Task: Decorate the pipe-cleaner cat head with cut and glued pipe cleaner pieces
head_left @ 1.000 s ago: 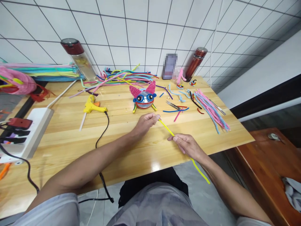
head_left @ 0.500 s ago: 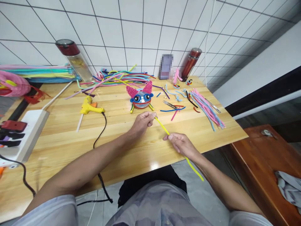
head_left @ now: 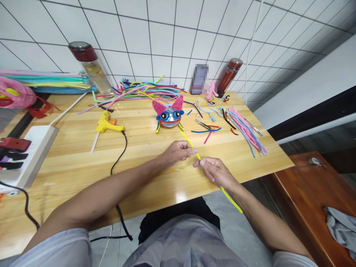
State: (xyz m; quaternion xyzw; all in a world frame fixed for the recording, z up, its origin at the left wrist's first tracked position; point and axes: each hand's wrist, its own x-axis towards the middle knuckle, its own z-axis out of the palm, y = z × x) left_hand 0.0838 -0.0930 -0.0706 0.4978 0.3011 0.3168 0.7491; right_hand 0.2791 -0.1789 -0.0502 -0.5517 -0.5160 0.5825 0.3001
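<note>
Left hand and right hand pinch a yellow pipe cleaner above the wooden table; fingertips nearly touch. Beyond: pipe-cleaner figure; yellow glue gun.

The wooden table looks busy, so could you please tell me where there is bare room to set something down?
The widest bare patch on the wooden table lies between the power strip and the glue gun's black cord. Another lies near the front right corner, below the pink and blue pipe cleaners. The back edge, around the pipe-cleaner creature and scissors, is crowded.
</note>
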